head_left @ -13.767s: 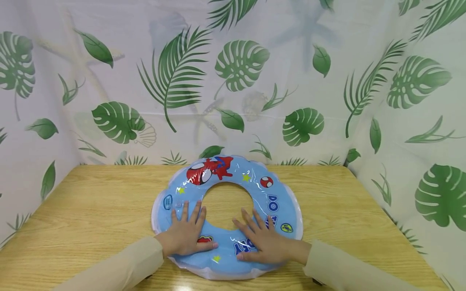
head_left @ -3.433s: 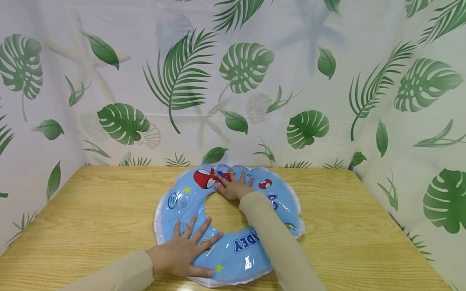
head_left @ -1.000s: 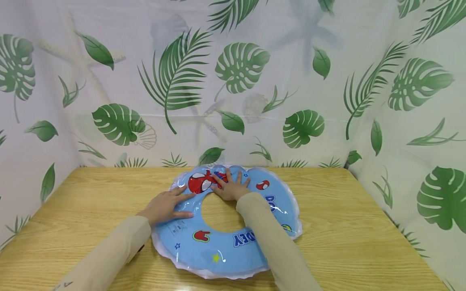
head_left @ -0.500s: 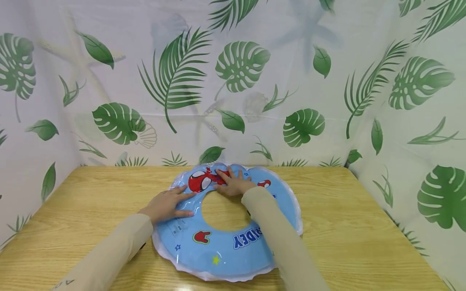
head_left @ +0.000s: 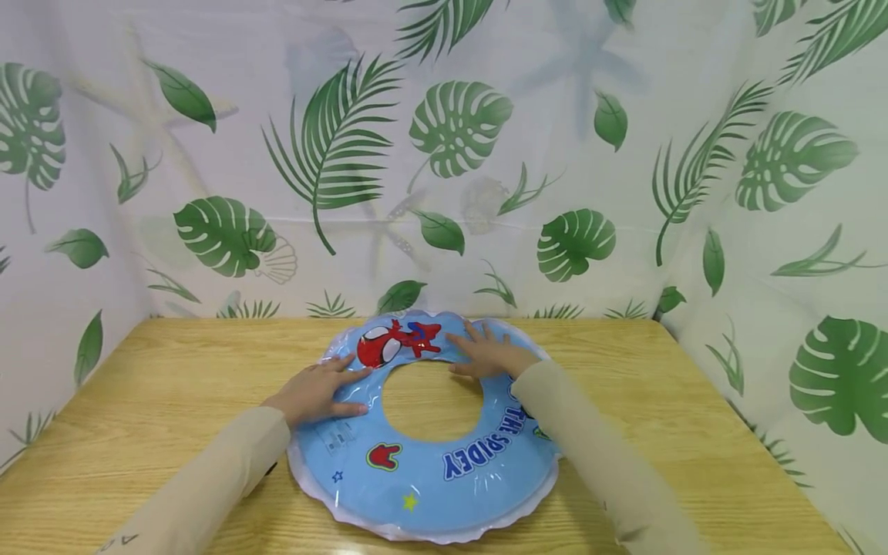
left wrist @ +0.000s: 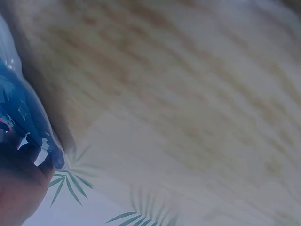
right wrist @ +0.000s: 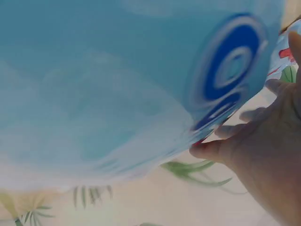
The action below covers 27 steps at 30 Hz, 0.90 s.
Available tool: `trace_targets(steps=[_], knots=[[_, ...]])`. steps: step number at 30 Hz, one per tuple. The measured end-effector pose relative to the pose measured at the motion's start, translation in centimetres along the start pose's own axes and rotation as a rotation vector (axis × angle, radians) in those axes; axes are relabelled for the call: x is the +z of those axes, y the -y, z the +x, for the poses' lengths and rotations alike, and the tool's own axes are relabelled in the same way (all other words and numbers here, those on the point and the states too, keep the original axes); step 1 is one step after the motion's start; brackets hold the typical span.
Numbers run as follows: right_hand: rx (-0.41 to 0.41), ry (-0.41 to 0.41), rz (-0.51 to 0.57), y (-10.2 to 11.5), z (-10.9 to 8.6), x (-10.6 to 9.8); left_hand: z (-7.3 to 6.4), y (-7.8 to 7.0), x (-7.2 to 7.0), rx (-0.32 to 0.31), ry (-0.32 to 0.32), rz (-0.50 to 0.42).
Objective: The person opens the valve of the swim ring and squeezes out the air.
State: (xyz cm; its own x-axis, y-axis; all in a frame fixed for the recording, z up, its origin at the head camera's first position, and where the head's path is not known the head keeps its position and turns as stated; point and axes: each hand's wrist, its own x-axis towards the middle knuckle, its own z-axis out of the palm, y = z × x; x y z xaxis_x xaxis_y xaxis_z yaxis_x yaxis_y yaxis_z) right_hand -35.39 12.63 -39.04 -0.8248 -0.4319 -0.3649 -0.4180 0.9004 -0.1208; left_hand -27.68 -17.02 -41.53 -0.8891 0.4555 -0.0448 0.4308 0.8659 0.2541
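Note:
A light blue inflatable swim ring (head_left: 430, 493) with red cartoon prints and blue lettering lies on the wooden table in the head view. My left hand (head_left: 312, 391) rests on the ring's left side with its fingers spread. At the back right of the ring, my right hand (head_left: 489, 356) lies with spread fingers on its upper surface. The ring (left wrist: 23, 108) fills the left edge of the left wrist view, fingers at its rim. In the right wrist view the ring (right wrist: 94, 94) looms large, and the right hand (right wrist: 263, 136) has its fingertips along its edge.
The wooden table (head_left: 694, 462) stretches out on both sides of the ring. Behind and beside it hangs a white curtain (head_left: 499, 247) printed with green leaves.
My right hand has moved right along the ring's back, uncovering the red figure and more lettering. The ring looks rounder than a moment ago. My left hand has stayed on the left side.

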Motion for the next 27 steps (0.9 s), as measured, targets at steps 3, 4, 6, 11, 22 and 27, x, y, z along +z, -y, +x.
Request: trace_targets(steps=[3,4,6,11,22,27], knots=[[0.008,-0.050,0.017,-1.3,-1.1,0.4,0.1,-0.1,-0.1,-0.003,0.003,-0.002],[0.006,-0.076,0.026,-1.7,-1.4,0.7,0.1,-0.1,-0.1,-0.004,0.004,-0.002],[0.003,-0.126,0.044,-2.5,-1.7,1.3,0.1,-0.1,-0.1,-0.004,0.008,-0.003],[-0.016,-0.187,0.047,-3.7,-1.6,2.9,0.1,0.0,-0.1,-0.001,0.010,-0.007],[0.053,-0.061,0.040,-3.9,-0.9,3.9,0.0,-0.1,0.0,-0.001,0.019,-0.009],[0.059,-0.033,0.059,-4.1,-0.5,4.1,0.0,-0.3,-0.1,-0.026,0.038,0.006]])
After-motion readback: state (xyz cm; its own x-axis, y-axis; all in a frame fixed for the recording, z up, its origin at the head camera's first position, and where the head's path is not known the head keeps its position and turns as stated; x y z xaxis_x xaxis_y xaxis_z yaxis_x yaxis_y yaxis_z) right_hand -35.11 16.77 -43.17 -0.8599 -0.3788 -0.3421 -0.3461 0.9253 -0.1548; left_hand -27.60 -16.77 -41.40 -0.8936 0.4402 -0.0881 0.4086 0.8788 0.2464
